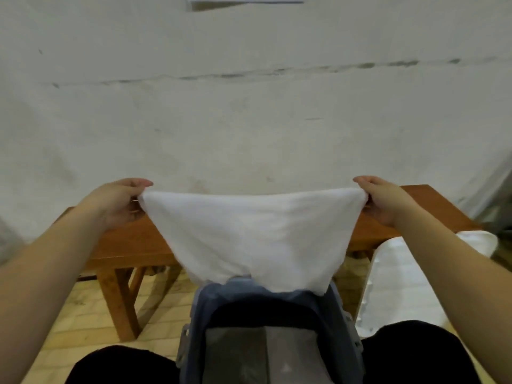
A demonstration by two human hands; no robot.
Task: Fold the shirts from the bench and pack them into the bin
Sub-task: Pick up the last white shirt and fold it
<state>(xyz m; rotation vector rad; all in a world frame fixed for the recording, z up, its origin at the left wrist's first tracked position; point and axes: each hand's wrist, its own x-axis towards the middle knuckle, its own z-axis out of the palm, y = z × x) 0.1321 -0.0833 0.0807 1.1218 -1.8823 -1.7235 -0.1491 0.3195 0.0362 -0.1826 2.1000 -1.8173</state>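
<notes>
A white shirt point(252, 234) hangs spread in the air between my hands, above the wooden bench point(133, 242). My left hand point(116, 203) pinches its upper left corner and my right hand point(385, 200) pinches its upper right corner. The shirt's lower edge droops to the far rim of the blue-grey bin point(346, 328), which stands between my knees. Inside the bin lies grey folded cloth point(249, 353). The shirt hides the middle of the bench.
A white wall rises right behind the bench. White cloth point(404, 275) hangs off the bench's right end down to the tiled floor point(83, 309). My dark-trousered knees point(122, 367) flank the bin on both sides.
</notes>
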